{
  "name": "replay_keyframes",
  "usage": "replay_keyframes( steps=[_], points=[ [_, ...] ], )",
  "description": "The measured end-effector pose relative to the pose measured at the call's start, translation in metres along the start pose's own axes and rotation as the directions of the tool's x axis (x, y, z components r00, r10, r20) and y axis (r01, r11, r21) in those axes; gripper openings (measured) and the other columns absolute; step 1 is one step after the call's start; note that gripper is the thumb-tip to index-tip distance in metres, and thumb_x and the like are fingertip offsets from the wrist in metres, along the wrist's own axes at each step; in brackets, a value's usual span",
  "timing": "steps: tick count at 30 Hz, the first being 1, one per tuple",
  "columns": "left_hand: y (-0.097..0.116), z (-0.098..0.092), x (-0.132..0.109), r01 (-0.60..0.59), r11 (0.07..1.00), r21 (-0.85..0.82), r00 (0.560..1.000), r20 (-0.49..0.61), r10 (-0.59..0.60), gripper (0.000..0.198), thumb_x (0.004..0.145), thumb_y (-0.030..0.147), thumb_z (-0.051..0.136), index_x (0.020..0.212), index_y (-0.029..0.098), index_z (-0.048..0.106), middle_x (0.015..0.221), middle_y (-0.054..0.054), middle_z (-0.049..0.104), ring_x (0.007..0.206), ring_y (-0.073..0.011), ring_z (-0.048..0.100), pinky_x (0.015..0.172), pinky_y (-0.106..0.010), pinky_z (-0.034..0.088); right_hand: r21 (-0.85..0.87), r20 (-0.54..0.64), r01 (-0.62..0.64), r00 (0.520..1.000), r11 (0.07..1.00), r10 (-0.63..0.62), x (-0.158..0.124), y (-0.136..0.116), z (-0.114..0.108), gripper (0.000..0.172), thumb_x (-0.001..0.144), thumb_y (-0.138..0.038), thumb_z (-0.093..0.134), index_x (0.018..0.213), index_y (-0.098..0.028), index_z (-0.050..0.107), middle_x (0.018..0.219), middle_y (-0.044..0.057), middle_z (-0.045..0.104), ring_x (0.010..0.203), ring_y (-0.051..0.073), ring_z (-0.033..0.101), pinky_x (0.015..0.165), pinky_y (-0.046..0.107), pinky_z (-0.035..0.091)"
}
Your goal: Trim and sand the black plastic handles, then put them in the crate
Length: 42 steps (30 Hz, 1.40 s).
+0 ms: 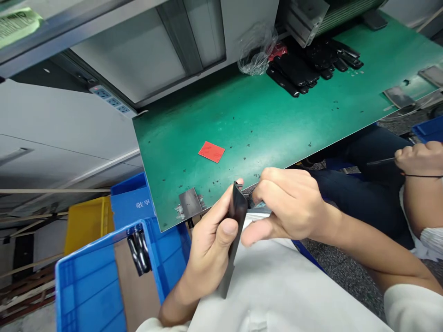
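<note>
My left hand (211, 235) grips a thin black flat part (237, 216) edge-on, thumb on its near face and fingers behind it, just off the near edge of the green table mat (263, 120). My right hand (290, 212) is curled at the part's upper right edge, fingers pinched on something small I cannot make out, thumb stretched toward the part. A grey strip hangs below the part over my white-clothed lap.
A red square piece (211, 151) and a grey plate (189, 203) lie on the mat. Black parts (308, 64) and a clear bag (258, 48) sit at the back. Blue crates (104, 276) and a yellow bin (86, 221) stand at left. Another person's hand (418, 159) holds a thin tool at right.
</note>
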<state>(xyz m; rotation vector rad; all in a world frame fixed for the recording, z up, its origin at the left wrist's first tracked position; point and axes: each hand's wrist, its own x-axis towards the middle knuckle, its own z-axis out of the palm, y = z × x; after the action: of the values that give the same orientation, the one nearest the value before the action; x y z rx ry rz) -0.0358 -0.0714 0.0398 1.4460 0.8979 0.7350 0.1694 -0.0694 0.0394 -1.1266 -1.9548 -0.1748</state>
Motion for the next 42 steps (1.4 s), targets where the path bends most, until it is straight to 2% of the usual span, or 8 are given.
replay_keyframes(
  steps=[5, 11, 17, 23, 32, 35, 38, 42],
  points=[
    [0.003, 0.002, -0.001, 0.001, 1.0, -0.017, 1.0, -0.011, -0.001, 0.052, 0.106, 0.051, 0.053, 0.153, 0.028, 0.059, 0.152, -0.005, 0.063, 0.14, -0.0322, 0.06, 0.121, -0.05, 0.048, -0.109, 0.039, 0.047, 0.998, 0.993, -0.043, 0.007, 0.003, -0.004, 0.052, 0.103, -0.063, 0.051, 0.076, -0.019, 0.057, 0.064, -0.004, 0.046, 0.056, 0.011, 0.04, 0.053, 0.027, 0.032],
    [0.005, 0.0, 0.0, -0.01, 1.0, 0.025, 1.0, -0.011, 0.01, 0.046, 0.108, 0.047, 0.052, 0.153, 0.035, 0.058, 0.152, 0.001, 0.063, 0.139, -0.0246, 0.061, 0.118, -0.038, 0.05, -0.174, 0.043, 0.06, 0.998, 0.983, -0.054, 0.01, 0.002, -0.006, 0.055, 0.104, -0.066, 0.046, 0.073, -0.021, 0.053, 0.062, -0.003, 0.044, 0.056, 0.012, 0.035, 0.052, 0.028, 0.029],
    [0.005, -0.001, 0.0, -0.009, 0.999, 0.042, 1.0, 0.003, 0.009, 0.046, 0.109, 0.044, 0.051, 0.153, 0.034, 0.057, 0.152, 0.0, 0.063, 0.14, -0.0246, 0.06, 0.118, -0.037, 0.048, -0.203, 0.066, 0.081, 0.995, 0.976, -0.069, 0.009, 0.004, -0.01, 0.056, 0.104, -0.064, 0.047, 0.067, -0.022, 0.045, 0.059, -0.005, 0.036, 0.053, 0.011, 0.028, 0.051, 0.029, 0.023],
    [0.007, 0.0, -0.001, -0.019, 0.999, 0.045, 1.0, 0.005, 0.019, 0.043, 0.109, 0.039, 0.053, 0.151, 0.043, 0.057, 0.153, 0.007, 0.062, 0.141, -0.0195, 0.059, 0.119, -0.031, 0.047, -0.196, 0.064, 0.093, 0.995, 0.976, -0.082, 0.005, 0.004, -0.009, 0.058, 0.103, -0.062, 0.051, 0.061, -0.022, 0.042, 0.057, -0.005, 0.035, 0.054, 0.012, 0.027, 0.05, 0.029, 0.021],
    [0.007, 0.0, 0.0, 0.03, 0.999, 0.039, 1.0, -0.006, -0.029, 0.043, 0.109, 0.043, 0.053, 0.152, 0.038, 0.059, 0.149, 0.003, 0.065, 0.137, -0.0246, 0.062, 0.119, -0.039, 0.047, -0.181, 0.037, 0.078, 0.997, 0.98, -0.072, 0.001, 0.0, -0.005, 0.063, 0.102, -0.066, 0.048, 0.058, -0.022, 0.045, 0.054, -0.004, 0.038, 0.052, 0.012, 0.026, 0.048, 0.031, 0.023],
    [0.007, 0.0, 0.001, 0.037, 0.998, 0.045, 0.999, -0.02, -0.036, 0.046, 0.109, 0.043, 0.052, 0.153, 0.031, 0.059, 0.15, -0.001, 0.064, 0.137, -0.0266, 0.062, 0.119, -0.042, 0.047, -0.18, 0.032, 0.073, 0.997, 0.981, -0.068, 0.0, 0.0, -0.003, 0.063, 0.102, -0.066, 0.048, 0.057, -0.022, 0.045, 0.054, -0.004, 0.038, 0.052, 0.012, 0.027, 0.048, 0.031, 0.023],
    [0.009, 0.0, 0.004, 0.025, 0.999, 0.041, 1.0, -0.011, -0.024, 0.046, 0.109, 0.042, 0.053, 0.153, 0.031, 0.058, 0.153, 0.0, 0.062, 0.138, -0.0245, 0.061, 0.117, -0.036, 0.048, -0.178, 0.01, 0.073, 0.997, 0.981, -0.073, 0.001, 0.002, -0.003, 0.063, 0.101, -0.066, 0.051, 0.057, -0.022, 0.044, 0.054, -0.004, 0.037, 0.051, 0.012, 0.026, 0.048, 0.031, 0.023],
    [0.012, -0.001, 0.006, 0.006, 0.999, 0.048, 1.0, 0.029, -0.007, 0.043, 0.109, 0.039, 0.054, 0.152, 0.041, 0.058, 0.153, 0.007, 0.062, 0.139, -0.0185, 0.058, 0.116, -0.026, 0.044, -0.223, 0.019, 0.081, 0.997, 0.971, -0.079, 0.008, 0.007, -0.01, 0.063, 0.101, -0.067, 0.052, 0.058, -0.022, 0.043, 0.056, -0.004, 0.037, 0.053, 0.012, 0.027, 0.049, 0.029, 0.025]
  ],
)
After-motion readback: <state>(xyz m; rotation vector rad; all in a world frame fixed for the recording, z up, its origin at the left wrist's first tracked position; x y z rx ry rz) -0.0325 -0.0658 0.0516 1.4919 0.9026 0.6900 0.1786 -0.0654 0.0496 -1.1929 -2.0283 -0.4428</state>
